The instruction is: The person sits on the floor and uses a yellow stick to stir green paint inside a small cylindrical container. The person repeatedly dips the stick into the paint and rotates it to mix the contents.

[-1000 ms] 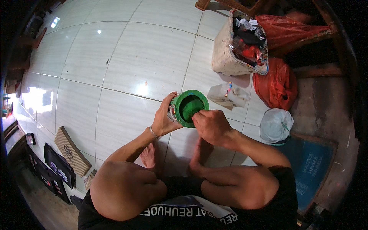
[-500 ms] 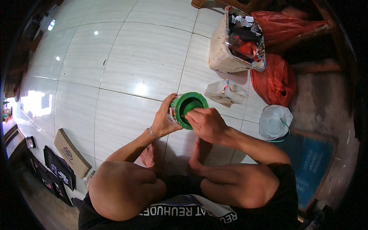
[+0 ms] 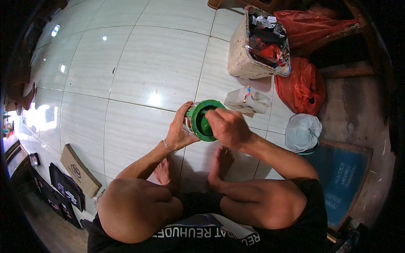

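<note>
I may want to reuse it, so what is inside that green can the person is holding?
The green can shows glossy green inside; the right hand covers part of its mouth, hiding the rest.

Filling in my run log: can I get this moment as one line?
left hand: holds green can | right hand: on its open top | seated on tiled floor

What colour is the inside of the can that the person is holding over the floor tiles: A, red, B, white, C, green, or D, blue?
C: the paint can, gripped at its side by the left hand with the right hand at its mouth, shows a green rim and green inside.
</note>
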`<control>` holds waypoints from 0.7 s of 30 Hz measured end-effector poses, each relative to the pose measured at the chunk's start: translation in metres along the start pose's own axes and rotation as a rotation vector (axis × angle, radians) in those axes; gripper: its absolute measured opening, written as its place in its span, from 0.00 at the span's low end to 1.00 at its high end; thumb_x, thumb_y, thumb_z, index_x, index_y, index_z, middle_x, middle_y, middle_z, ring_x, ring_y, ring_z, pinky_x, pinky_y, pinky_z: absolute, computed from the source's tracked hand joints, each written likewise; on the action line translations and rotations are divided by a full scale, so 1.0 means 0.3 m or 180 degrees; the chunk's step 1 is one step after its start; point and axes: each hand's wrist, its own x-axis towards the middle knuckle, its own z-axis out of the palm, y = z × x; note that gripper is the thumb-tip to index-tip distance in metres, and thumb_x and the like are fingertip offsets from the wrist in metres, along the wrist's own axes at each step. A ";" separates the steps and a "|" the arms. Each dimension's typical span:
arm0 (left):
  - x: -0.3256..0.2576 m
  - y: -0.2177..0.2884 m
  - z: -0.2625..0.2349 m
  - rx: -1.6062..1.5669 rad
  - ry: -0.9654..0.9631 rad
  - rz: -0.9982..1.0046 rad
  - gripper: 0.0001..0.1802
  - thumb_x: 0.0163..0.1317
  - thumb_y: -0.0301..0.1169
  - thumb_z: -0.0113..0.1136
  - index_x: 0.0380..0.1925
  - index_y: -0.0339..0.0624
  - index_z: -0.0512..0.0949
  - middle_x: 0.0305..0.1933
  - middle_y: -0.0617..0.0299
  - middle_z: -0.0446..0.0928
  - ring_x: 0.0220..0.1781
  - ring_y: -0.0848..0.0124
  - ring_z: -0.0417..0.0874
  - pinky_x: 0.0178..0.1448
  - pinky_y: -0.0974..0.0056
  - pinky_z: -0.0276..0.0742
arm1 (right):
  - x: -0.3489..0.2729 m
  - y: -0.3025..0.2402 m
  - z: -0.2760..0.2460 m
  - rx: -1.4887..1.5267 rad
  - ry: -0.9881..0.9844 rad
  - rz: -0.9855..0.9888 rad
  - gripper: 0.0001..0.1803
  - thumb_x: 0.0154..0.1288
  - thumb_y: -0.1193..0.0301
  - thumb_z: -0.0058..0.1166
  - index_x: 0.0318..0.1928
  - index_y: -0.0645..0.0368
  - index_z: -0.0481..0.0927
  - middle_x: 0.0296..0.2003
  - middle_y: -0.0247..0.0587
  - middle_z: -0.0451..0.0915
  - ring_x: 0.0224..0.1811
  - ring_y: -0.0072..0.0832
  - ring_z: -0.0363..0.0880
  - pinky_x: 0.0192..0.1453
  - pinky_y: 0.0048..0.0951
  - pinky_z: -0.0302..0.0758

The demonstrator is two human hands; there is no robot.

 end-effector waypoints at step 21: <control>0.012 -0.003 -0.005 -0.0051 0.0068 -0.0002 0.62 0.33 0.35 0.86 0.70 0.37 0.59 0.72 0.44 0.65 0.72 0.49 0.70 0.73 0.54 0.70 | -0.007 -0.011 0.000 0.0398 0.0059 0.0015 0.03 0.61 0.78 0.57 0.31 0.62 0.76 0.23 0.44 0.75 0.25 0.43 0.80 0.28 0.41 0.77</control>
